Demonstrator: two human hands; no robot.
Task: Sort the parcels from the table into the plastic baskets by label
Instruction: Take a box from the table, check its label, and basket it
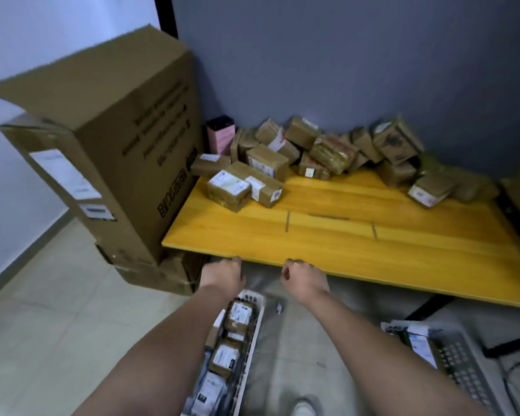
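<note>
While both hands are hanging just under the near edge of the table point(373, 250), I am getting ready to reach for the next parcel. My left hand point(221, 273) is curled into a loose fist and is holding nothing. My right hand point(305, 279) is curled the same way and is holding nothing too. Both arms are stretching forward and down, with the backs of the hands facing up at me. The parcels point(312, 151) are sitting in a heap at the far side of the table, against the grey wall, well away from my hands. Two of them, a small one point(228, 190) and a longer one point(260, 183), are lying nearest, on the left. I am thinking the best way is to open one hand, reach over the bare wood, and take that small one, since its white label is facing up and should be easy to read. The white basket point(257, 322) with parcels in it is waiting on the floor under my left arm, and a grey basket point(463, 364) is waiting on the right.
</note>
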